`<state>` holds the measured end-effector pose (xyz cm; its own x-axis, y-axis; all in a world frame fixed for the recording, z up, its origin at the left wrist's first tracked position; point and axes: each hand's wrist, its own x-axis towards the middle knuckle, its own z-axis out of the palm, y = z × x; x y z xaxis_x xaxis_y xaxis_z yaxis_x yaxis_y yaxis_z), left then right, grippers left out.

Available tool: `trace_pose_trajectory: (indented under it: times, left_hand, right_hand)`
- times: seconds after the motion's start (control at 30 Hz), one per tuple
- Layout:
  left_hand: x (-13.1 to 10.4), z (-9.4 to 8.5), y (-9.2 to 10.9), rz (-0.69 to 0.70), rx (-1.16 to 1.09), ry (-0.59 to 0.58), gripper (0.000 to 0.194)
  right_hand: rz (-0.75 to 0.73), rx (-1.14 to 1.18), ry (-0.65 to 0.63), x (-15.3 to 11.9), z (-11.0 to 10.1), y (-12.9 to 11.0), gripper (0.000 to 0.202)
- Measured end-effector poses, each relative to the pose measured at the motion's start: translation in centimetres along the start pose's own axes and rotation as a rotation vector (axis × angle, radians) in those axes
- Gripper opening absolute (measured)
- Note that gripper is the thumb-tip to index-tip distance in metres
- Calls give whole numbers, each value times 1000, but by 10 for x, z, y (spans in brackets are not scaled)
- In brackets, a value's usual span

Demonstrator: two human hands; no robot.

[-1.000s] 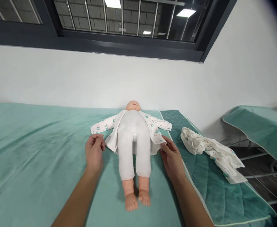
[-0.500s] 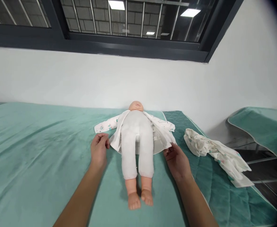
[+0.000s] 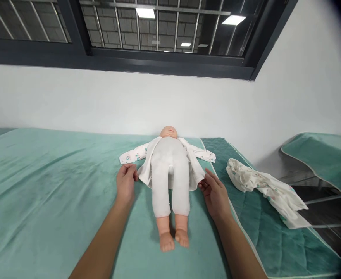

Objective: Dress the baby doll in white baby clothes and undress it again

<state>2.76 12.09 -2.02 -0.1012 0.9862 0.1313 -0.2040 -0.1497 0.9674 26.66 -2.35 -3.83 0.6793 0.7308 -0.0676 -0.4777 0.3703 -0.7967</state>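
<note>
A baby doll (image 3: pixel 171 155) with a white cloth body lies on its back, head toward the wall and bare feet toward me. Its arms are in the sleeves of a white printed baby jacket (image 3: pixel 133 154), whose front lies spread open on both sides. My left hand (image 3: pixel 126 181) is closed with thumb and fingertips at the lower left corner of the jacket. On the other side, my right hand (image 3: pixel 215 192) pinches the lower right corner between thumb and fingers. The doll's own hands are hidden inside the sleeves.
A crumpled white printed baby garment (image 3: pixel 266 188) lies to the right on a darker quilted green pad (image 3: pixel 281 240). Light green sheet (image 3: pixel 48 201) covers the bed. Behind stand a white wall (image 3: pixel 106 100) and a barred window (image 3: pixel 159 31). Another green cover (image 3: pixel 327 155) hangs at the right.
My right hand has moved inward, drawing the right jacket front closer to the doll's body. My left hand stays by the left corner. The view has tilted slightly up.
</note>
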Motion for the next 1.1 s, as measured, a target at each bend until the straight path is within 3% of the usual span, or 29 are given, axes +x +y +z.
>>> trace_pose_trajectory:
  times: [0.2, 0.33, 0.43, 0.6, 0.7, 0.83, 0.9, 0.97, 1.03, 1.1]
  left_hand:
    - [3, -1, -4, 21, 6, 14, 13]
    - [2, -1, -3, 30, 7, 13, 13]
    - [1, -3, -3, 33, -5, 3, 13]
    - [2, -6, -4, 40, -36, 3, 14]
    - [3, -7, -6, 44, -47, 7, 14]
    - [3, -7, -6, 38, -52, 3, 13]
    - [3, -7, -6, 39, -58, 0, 14]
    - [3, -7, -6, 39, -66, 1, 14]
    - [2, -7, -5, 38, -74, 2, 14]
    - [1, -7, -4, 36, -78, 0, 14]
  right_hand:
    - [2, -143, -27, -1, 4, 3, 47]
    - [-86, -206, -34, -4, 7, 4, 37]
    - [-167, -398, -38, -10, 10, 3, 27]
    - [-151, -578, -68, -30, -3, -3, 34]
    - [-235, -800, -145, -38, -26, -18, 37]
    - [-778, -1448, -240, -20, -72, -63, 42]
    - [-920, -1786, -121, 1, -103, -88, 45]
    - [-878, -2040, -11, 23, -135, -109, 41]
    - [-661, -2179, -96, 41, -161, -124, 33]
    - [-601, -2205, -169, 53, -177, -133, 32]
